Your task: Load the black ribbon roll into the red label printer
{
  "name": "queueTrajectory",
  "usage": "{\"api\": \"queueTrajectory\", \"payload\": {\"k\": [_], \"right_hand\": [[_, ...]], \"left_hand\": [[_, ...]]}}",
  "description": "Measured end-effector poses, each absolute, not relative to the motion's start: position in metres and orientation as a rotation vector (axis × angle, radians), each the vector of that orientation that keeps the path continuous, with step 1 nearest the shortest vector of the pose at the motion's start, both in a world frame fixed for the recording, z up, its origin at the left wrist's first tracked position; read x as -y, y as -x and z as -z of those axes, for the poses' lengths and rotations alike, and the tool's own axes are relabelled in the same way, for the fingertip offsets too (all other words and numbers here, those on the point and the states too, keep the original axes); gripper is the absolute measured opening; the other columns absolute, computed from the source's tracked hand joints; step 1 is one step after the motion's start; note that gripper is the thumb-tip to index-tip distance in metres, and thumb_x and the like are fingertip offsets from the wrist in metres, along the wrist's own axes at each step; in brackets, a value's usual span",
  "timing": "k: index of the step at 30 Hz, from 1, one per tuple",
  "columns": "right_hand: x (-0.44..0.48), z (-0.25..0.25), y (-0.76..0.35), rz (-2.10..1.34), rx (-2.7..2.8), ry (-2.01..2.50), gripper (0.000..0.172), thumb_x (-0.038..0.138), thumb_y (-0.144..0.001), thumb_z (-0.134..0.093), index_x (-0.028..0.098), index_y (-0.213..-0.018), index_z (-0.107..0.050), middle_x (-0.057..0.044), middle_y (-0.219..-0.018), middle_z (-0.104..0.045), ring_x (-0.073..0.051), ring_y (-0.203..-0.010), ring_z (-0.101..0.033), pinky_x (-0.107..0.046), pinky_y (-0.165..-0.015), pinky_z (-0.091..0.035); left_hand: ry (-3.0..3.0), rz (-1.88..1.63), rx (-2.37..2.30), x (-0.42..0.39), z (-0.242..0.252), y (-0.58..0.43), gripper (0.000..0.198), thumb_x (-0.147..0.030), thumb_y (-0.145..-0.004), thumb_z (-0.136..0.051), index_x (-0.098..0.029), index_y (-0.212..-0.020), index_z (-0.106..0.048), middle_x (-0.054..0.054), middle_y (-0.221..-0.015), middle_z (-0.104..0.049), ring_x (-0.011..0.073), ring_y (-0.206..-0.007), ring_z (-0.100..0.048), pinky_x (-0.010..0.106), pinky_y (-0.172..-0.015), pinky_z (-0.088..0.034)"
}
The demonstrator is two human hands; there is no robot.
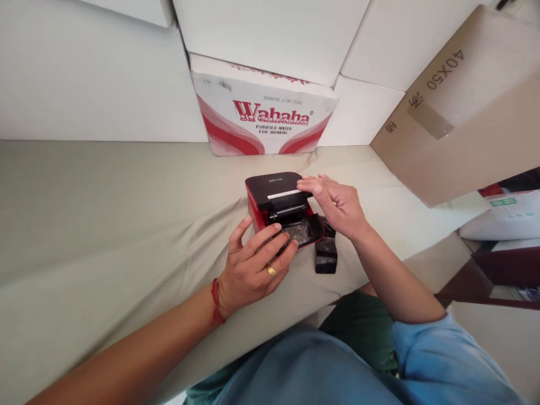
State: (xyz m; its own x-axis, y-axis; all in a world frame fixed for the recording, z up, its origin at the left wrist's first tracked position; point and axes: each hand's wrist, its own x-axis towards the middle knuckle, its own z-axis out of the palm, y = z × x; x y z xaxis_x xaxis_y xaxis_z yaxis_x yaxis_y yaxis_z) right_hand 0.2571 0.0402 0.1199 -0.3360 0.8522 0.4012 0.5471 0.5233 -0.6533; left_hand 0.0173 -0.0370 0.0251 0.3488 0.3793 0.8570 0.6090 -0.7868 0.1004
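A small red and black printer (pixel 270 188) rests on the cloth-covered surface, its black lid tilted over a dark roller. Below the roller, its front compartment shows a shiny black, speckled inside. My left hand (pixel 257 264) grips the near left side, fingers curled over the front edge and thumb along the red wall. A gold ring and a red string bracelet show on it. With my right hand (pixel 337 205) I hold the lid's right edge; the thumb is partly hidden. Beside the printer's right front corner lies a folded glossy black strip (pixel 326 256), partly covered.
A Wahaha water carton (pixel 265 112) stands behind the printer against white boxes (pixel 270 34). At the right leans a large brown cardboard box (pixel 455 112), with a white bag (pixel 506 219) near it. Wrinkled beige cloth (pixel 105 236) covers the surface.
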Motion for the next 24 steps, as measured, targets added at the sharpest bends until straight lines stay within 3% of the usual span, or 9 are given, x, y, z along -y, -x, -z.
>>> {"api": "queueTrajectory", "payload": {"k": [4, 7, 10, 12, 15, 18, 21, 24], "right_hand": [[-0.022, -0.093, -0.267, -0.573, 2.060, 1.057, 0.054, 0.061, -0.124, -0.047, 0.032, -0.128, -0.092, -0.005, -0.143, -0.089, -0.027, -0.147, -0.079, -0.057, -0.137, -0.053], [-0.016, -0.079, -0.270, -0.600, 2.059, 1.010, 0.050, 0.057, -0.124, -0.048, 0.032, -0.136, -0.090, -0.006, -0.150, -0.085, -0.026, -0.155, -0.073, -0.056, -0.138, -0.055], [-0.015, -0.076, -0.270, -0.634, 2.057, 1.039, 0.048, 0.055, -0.124, -0.048, 0.033, -0.137, -0.089, -0.004, -0.151, -0.085, -0.026, -0.156, -0.072, -0.056, -0.139, -0.054], [-0.014, -0.076, -0.268, -0.657, 2.028, 1.049, 0.049, 0.056, -0.124, -0.047, 0.033, -0.137, -0.089, -0.004, -0.151, -0.085, -0.026, -0.157, -0.071, -0.057, -0.139, -0.053], [-0.010, -0.074, -0.265, -0.670, 1.974, 1.069, 0.052, 0.058, -0.125, -0.045, 0.033, -0.139, -0.089, -0.004, -0.153, -0.084, -0.027, -0.161, -0.068, -0.058, -0.141, -0.051], [-0.009, -0.072, -0.264, -0.680, 1.931, 1.050, 0.053, 0.059, -0.125, -0.045, 0.032, -0.138, -0.090, -0.004, -0.152, -0.085, -0.027, -0.160, -0.068, -0.058, -0.141, -0.050], [-0.012, -0.072, -0.264, -0.722, 1.899, 0.998, 0.052, 0.060, -0.124, -0.049, 0.031, -0.134, -0.091, -0.005, -0.147, -0.087, -0.028, -0.156, -0.073, -0.056, -0.138, -0.054], [-0.012, -0.079, -0.263, -0.765, 1.860, 1.032, 0.052, 0.064, -0.123, -0.052, 0.032, -0.129, -0.093, -0.005, -0.144, -0.089, -0.028, -0.153, -0.074, -0.055, -0.135, -0.057]], "left_hand": [[2.383, 1.411, 0.894, 0.037, -0.026, -0.017, 0.043, -0.015, -0.099, -0.079, -0.033, -0.138, -0.078, 0.001, -0.119, -0.091, 0.0264, -0.129, -0.083, 0.060, -0.147, -0.035], [2.422, 1.459, 0.881, 0.034, -0.025, -0.012, 0.057, -0.017, -0.099, -0.079, -0.035, -0.152, -0.072, 0.003, -0.122, -0.090, 0.0276, -0.129, -0.082, 0.060, -0.146, -0.036], [2.431, 1.587, 0.971, 0.027, -0.024, -0.003, 0.068, -0.029, -0.107, -0.071, -0.034, -0.173, -0.056, 0.009, -0.138, -0.084, 0.0311, -0.140, -0.077, 0.062, -0.144, -0.039], [2.432, 1.649, 1.120, 0.021, -0.023, 0.004, 0.066, -0.034, -0.113, -0.060, -0.034, -0.178, -0.051, 0.012, -0.150, -0.079, 0.0334, -0.151, -0.071, 0.064, -0.144, -0.038], [2.505, 1.668, 1.262, 0.013, -0.022, 0.009, 0.053, -0.028, -0.117, -0.050, -0.036, -0.167, -0.064, 0.009, -0.153, -0.079, 0.0332, -0.155, -0.069, 0.064, -0.144, -0.036], [2.531, 1.741, 1.260, 0.009, -0.022, 0.010, 0.045, -0.025, -0.117, -0.049, -0.035, -0.153, -0.075, 0.007, -0.146, -0.083, 0.0320, -0.149, -0.073, 0.063, -0.139, -0.045], [2.540, 1.793, 1.303, 0.008, -0.024, 0.009, 0.038, -0.027, -0.116, -0.054, -0.033, -0.144, -0.080, 0.007, -0.141, -0.085, 0.0318, -0.145, -0.074, 0.061, -0.133, -0.053], [2.565, 1.783, 1.318, 0.006, -0.026, 0.008, 0.032, -0.029, -0.113, -0.063, -0.033, -0.139, -0.080, 0.007, -0.138, -0.085, 0.0319, -0.142, -0.075, 0.061, -0.133, -0.053]]}}
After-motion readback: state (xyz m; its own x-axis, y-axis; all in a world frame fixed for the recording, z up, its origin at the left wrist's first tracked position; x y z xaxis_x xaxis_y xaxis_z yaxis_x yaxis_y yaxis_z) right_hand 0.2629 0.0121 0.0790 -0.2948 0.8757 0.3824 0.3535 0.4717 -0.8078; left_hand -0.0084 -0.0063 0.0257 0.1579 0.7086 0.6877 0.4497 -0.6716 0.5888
